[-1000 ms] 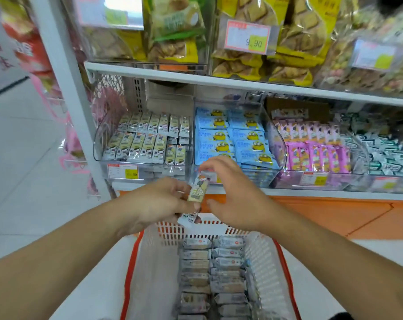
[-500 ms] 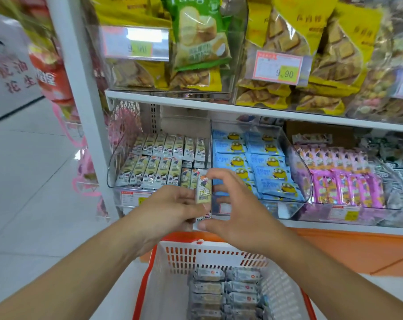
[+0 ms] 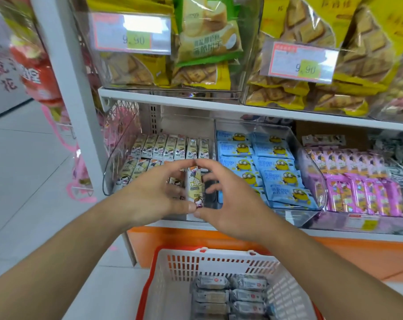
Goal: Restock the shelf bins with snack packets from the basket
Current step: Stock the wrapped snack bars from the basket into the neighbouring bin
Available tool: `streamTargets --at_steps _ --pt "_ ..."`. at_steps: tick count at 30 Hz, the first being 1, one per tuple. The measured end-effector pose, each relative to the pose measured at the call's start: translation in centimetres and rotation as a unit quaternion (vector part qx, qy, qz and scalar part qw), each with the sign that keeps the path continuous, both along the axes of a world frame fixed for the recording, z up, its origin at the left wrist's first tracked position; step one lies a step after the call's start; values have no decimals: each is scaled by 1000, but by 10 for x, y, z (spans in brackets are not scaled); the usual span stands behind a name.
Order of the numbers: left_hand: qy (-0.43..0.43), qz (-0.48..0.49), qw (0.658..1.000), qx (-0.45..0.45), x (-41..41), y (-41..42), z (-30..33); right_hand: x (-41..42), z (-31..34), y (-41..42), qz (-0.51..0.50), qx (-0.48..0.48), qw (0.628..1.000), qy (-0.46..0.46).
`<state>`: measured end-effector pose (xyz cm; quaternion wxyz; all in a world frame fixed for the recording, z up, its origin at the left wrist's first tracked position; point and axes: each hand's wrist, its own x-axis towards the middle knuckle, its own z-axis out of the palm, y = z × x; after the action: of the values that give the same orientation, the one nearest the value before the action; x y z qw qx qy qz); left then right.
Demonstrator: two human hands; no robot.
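A person's left hand (image 3: 154, 192) and right hand (image 3: 228, 199) together hold one slim cream snack packet (image 3: 195, 187) upright, each pinching its top and bottom ends between forefinger and thumb. The packet hangs just in front of the clear shelf bin (image 3: 117, 167) of matching packets, at the bin's right end. Below the bin, a white and red basket (image 3: 172, 280) holds more packets. The packet looks light, thin and crinkly; gripping it by the ends seems sensible.
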<state>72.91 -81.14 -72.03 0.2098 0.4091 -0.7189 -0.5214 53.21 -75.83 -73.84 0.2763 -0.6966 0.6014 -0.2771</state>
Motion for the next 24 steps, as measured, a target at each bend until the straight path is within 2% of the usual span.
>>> streamTargets --at_steps 4,7,10,13,17,24 --pt "14 11 1000 8 -8 -8 -3 -12 2 -2 1 0 1000 -5" --pt "-27 22 999 -38 -14 -24 -5 -22 1 -9 -11 -51 996 75" --pt "-105 -4 992 -74 -20 -46 -3 -31 -10 -14 -2 -29 992 125" --pt "-245 -34 954 -171 -22 -72 -11 -34 -20 -15 5 -23 991 131" --pt "-348 -71 917 -182 -23 -92 -24 -34 -19 -16 -3 -36 991 127" --pt "-445 -101 872 -178 -25 -102 -23 -34 -23 -16 3 -43 990 132"
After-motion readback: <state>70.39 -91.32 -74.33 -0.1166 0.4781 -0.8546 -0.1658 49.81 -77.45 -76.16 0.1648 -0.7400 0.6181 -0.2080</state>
